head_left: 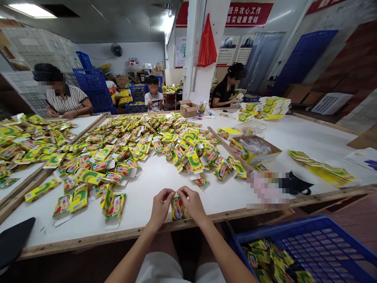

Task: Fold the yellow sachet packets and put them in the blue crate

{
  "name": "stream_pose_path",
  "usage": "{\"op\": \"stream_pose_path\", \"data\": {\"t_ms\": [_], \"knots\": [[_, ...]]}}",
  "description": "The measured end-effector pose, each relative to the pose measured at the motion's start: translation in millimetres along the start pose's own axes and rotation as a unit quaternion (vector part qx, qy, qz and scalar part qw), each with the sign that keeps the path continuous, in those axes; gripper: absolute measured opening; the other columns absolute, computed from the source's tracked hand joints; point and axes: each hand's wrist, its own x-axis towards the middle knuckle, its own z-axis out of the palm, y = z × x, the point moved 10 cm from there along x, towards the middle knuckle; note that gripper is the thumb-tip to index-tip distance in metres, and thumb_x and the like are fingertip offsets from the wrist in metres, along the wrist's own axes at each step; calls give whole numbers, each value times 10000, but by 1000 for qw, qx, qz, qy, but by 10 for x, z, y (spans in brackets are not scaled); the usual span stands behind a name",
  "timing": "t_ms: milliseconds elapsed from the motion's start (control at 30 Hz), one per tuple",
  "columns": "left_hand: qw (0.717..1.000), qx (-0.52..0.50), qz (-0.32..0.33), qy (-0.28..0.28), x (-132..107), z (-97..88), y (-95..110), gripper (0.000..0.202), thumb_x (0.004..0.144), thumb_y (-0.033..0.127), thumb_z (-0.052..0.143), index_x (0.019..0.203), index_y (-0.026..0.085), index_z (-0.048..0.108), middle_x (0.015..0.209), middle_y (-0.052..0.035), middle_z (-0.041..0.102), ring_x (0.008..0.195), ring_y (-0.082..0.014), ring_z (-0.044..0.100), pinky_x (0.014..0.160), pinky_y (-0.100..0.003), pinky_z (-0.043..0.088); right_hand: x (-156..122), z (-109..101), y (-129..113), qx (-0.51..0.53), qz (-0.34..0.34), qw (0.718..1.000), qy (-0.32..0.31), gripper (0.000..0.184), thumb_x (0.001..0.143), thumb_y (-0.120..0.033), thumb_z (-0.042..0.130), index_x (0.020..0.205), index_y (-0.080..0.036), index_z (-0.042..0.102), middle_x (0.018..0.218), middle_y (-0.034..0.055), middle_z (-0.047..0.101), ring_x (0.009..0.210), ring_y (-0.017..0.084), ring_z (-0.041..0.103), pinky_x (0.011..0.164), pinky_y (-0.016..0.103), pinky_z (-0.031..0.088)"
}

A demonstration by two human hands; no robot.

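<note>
Both of my hands meet at the top of a small yellow, green and red carton (178, 208) near the table's front edge. My left hand (162, 202) pinches its upper left corner. On the upper right side, the fingers of my right hand (191, 201) are closed on the same carton. Its printed face is turned toward me. Beyond my hands lies a big heap of similar cartons (129, 145), many with white end flaps sticking out. Several cartons (114, 208) lie loose to the left of my hands.
A blue crate (318, 243) with cartons in it stands below the table at right. Wooden strips (26, 184) divide the white tabletop (153, 179). An open display box (256, 151) holding clear plastic, flat yellow sheets (324, 169) and stacked cartons (273, 106) lie at right. Several people sit across the table.
</note>
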Motion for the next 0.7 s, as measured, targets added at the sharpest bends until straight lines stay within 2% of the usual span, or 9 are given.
{"op": "stream_pose_path", "data": {"t_ms": [167,367,433,500,533,600,633,700], "knots": [[1000,16,16,-4,22,-16,26,276,844,422,552,796,173,663,767,-41,669,729,-176,590,701,-278,480,-5,-10,28,-12,3,1000,-9,231,890,-322,497,752,-198,634,653,3,643,598,158,572,601,260,437],[999,-23,15,-45,-114,79,-65,244,810,398,613,897,177,672,850,-57,674,800,-193,615,748,-304,509,-153,94,121,92,8,996,-2,171,858,-335,545,853,-194,641,827,33,686,771,182,639,717,290,505],[998,-8,25,-48,-175,94,-15,237,827,381,594,931,186,679,917,-72,676,872,-211,621,795,-327,508,-169,126,99,110,15,994,-7,192,852,-356,543,857,-193,644,828,40,691,775,190,647,712,299,518],[997,37,62,-29,-222,-26,120,228,849,354,567,986,205,674,1037,-90,661,1001,-236,602,873,-358,489,-207,-32,47,91,13,996,10,226,847,-392,529,834,-200,647,828,50,694,792,207,650,720,317,521],[994,70,83,-3,-239,-174,199,234,854,341,562,1025,217,662,1101,-96,643,1068,-248,579,919,-375,470,-253,-221,37,65,13,997,32,238,843,-410,524,831,-208,648,842,56,695,809,217,650,733,331,519],[977,158,112,86,-272,-684,340,290,844,328,571,1113,229,616,1193,-108,602,1162,-267,529,1004,-413,411,-415,-804,104,-19,24,995,91,256,830,-453,519,853,-234,649,876,72,695,824,238,644,758,370,505],[958,213,114,154,-304,-1044,393,316,835,334,578,1130,224,596,1212,-116,589,1193,-280,504,1039,-435,373,-525,-1156,197,-74,41,990,117,258,818,-473,527,870,-252,649,886,84,692,810,247,640,758,393,494],[893,337,70,290,-407,-1805,412,439,806,367,597,1200,186,532,1253,-152,553,1237,-323,457,1062,-492,322,-764,-1856,416,-192,65,967,153,296,756,-557,556,816,-282,646,847,126,681,766,279,626,737,448,465]]}}
